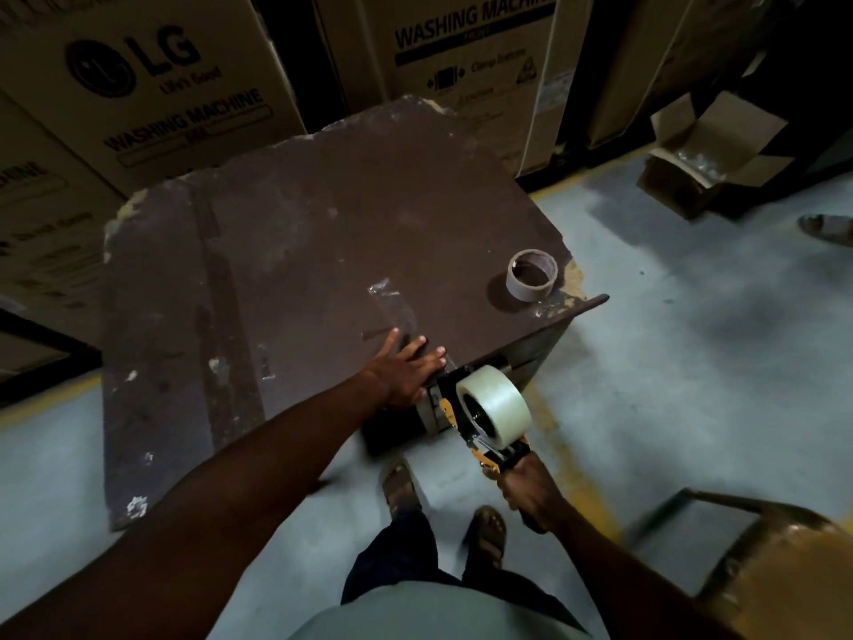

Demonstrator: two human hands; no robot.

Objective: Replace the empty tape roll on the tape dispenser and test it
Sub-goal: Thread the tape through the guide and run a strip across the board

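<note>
A black and orange tape dispenser [466, 408] carries a full roll of clear tape [496, 406]. Its front end is against the near edge of a worn brown table [277, 251]. My right hand [526, 494] grips the dispenser's handle, below the table edge. My left hand [406, 369] lies flat with straight fingers on the tabletop, right beside the dispenser's front. A strip of clear tape [392, 307] is stuck on the tabletop just beyond my left fingers. The empty cardboard tape core [531, 274] stands on the table's right corner.
Large washing machine cartons [152, 85] stand behind the table. An open cardboard box [706, 159] sits at the upper right. A rusty metal chair [775, 561] is at the lower right. My sandalled feet [401, 487] are on the grey floor; another person's foot [826, 226] shows at the right edge.
</note>
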